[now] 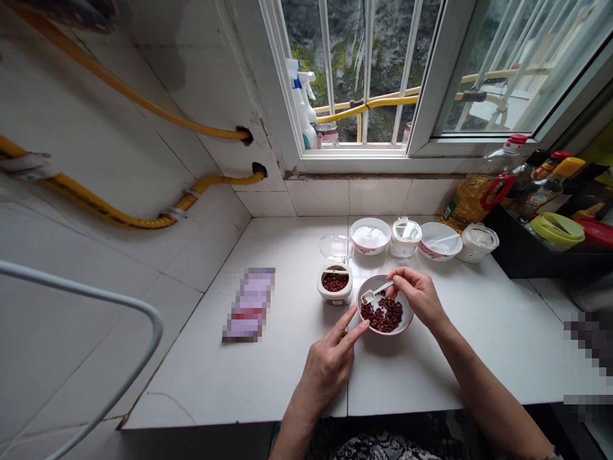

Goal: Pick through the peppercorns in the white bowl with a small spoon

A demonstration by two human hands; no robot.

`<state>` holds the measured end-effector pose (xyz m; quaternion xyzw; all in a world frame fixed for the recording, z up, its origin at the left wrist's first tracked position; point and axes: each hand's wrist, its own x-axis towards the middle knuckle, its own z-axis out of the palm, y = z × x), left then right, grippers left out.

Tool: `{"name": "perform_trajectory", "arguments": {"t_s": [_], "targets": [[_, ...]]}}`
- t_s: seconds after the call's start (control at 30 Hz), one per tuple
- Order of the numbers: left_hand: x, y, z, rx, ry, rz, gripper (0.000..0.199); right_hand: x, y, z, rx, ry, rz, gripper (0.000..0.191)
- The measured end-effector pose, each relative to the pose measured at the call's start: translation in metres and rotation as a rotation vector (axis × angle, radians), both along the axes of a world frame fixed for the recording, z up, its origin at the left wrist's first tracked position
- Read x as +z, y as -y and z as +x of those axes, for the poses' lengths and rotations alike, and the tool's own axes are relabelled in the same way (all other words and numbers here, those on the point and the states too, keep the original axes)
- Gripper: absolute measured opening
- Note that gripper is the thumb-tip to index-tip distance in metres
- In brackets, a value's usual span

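Note:
My right hand (416,295) pinches the handle of a small white spoon (377,291), its scoop inside a bowl (408,319) with a pink rim. Reddish-brown Sichuan peppercorns (385,316) cover much of the bowl's bottom. At the bowl's near left edge, two outstretched fingers of my left hand (330,358) touch the rim, apart from each other; the remaining fingers are curled. Just left of the bowl stands a seasoning jar (335,295), its clear lid (336,248) flipped up. Similar peppercorns (334,279) show in the jar, beneath a bar across its mouth.
Along the back stand a bowl of white grains (370,236), a lidded jar (406,237), a bowl with a white spoon (440,241) and another jar (477,243). An oil bottle (474,191) stands behind them. A blurred purple packet (249,305) lies left on the white counter (201,377).

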<state>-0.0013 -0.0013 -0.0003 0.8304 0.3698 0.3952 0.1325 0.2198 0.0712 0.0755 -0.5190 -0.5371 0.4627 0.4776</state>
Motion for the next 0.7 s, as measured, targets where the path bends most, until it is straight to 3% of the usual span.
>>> {"name": "perform_trajectory", "arguments": {"t_s": [0.2, 0.33, 0.43, 0.5, 0.6, 0.7], "targets": [[-0.001, -0.001, 0.0, -0.007, 0.007, -0.001, 0.066, 0.012, 0.004, -0.015, -0.014, -0.064, 0.107, 0.028], [-0.001, 0.0, 0.0, -0.002, 0.002, -0.002, 0.065, 0.006, 0.008, -0.031, 0.008, 0.146, 0.41, 0.018], [-0.001, 0.0, -0.001, 0.005, -0.014, -0.006, 0.066, 0.0, 0.007, -0.038, 0.092, 0.422, 0.702, 0.023], [0.0, 0.0, -0.001, 0.011, -0.022, -0.002, 0.066, -0.001, 0.006, -0.037, 0.112, 0.531, 0.817, 0.026], [0.0, 0.0, -0.001, 0.01, -0.022, 0.007, 0.064, 0.005, 0.005, -0.028, 0.031, 0.536, 0.849, 0.023], [0.001, -0.001, 0.0, 0.004, -0.014, 0.007, 0.064, 0.011, 0.005, -0.012, -0.084, 0.526, 0.763, 0.018]]}}
